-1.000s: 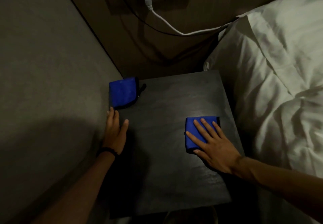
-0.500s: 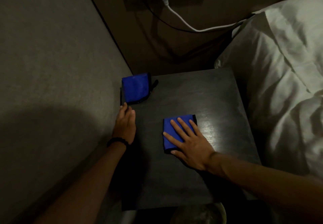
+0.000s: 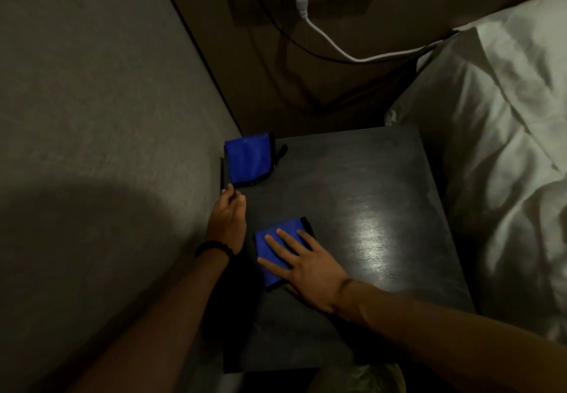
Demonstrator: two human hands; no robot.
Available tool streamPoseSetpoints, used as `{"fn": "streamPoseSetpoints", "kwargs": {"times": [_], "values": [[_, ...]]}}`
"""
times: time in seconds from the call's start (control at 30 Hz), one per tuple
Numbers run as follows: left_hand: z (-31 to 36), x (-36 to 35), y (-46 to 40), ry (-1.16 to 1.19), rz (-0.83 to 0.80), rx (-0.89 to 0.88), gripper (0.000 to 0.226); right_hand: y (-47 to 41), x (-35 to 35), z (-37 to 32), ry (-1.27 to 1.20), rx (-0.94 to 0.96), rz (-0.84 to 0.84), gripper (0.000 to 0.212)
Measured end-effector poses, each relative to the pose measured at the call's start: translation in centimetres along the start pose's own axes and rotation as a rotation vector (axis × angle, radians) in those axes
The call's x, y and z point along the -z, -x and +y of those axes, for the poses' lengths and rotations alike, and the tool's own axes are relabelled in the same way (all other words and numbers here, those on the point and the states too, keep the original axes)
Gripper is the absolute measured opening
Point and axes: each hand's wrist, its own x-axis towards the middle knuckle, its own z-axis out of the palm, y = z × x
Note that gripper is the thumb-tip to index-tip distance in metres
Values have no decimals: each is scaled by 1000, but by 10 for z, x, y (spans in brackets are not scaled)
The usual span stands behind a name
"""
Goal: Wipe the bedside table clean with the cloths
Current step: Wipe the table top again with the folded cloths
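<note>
The dark bedside table point(image 3: 368, 184) fills the middle of the head view. A folded blue cloth point(image 3: 271, 250) lies left of the table's centre, and my right hand point(image 3: 302, 265) presses flat on it with spread, straight fingers. A second folded blue cloth point(image 3: 248, 159) with a black edge lies in the far left corner against the wall. My left hand point(image 3: 228, 219), a black band at its wrist, rests flat on the table's left edge, its fingertips just short of that second cloth.
A grey wall point(image 3: 107, 116) runs along the table's left side. White bedding and a pillow point(image 3: 506, 147) press against the right side. Behind the table a white plug and cable point(image 3: 310, 21) hang from a wall socket.
My right hand has slid its cloth leftward across the table, from the right part toward my left hand. My left hand has stayed at the left edge.
</note>
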Motion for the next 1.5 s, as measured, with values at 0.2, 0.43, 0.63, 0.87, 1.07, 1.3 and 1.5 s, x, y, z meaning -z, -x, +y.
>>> {"fn": "streamPoseSetpoints", "kwargs": {"times": [0.2, 0.43, 0.63, 0.87, 1.07, 1.3, 1.5], "values": [[-1, 6, -7, -38, -43, 26, 56, -18, 25, -28, -465, 258, 147, 29], [2, 13, -12, -34, -84, 41, 54, -65, 55, -10, -871, -70, -103, 45], [1, 15, -15, -68, -81, 28, 53, -53, 46, -19, -159, -46, 442, 41], [1, 7, -13, -49, -35, 59, 53, -28, -20, -78, 74, 118, 331, 36], [0, 9, -9, -66, -41, 32, 54, 0, -37, -47, 3, 71, 149, 76], [1, 11, -10, -94, -24, 32, 59, 15, -40, -17, -28, 88, 153, 76], [3, 10, -9, -135, -27, 27, 59, 39, -42, 12, -89, 24, 171, 85]]}}
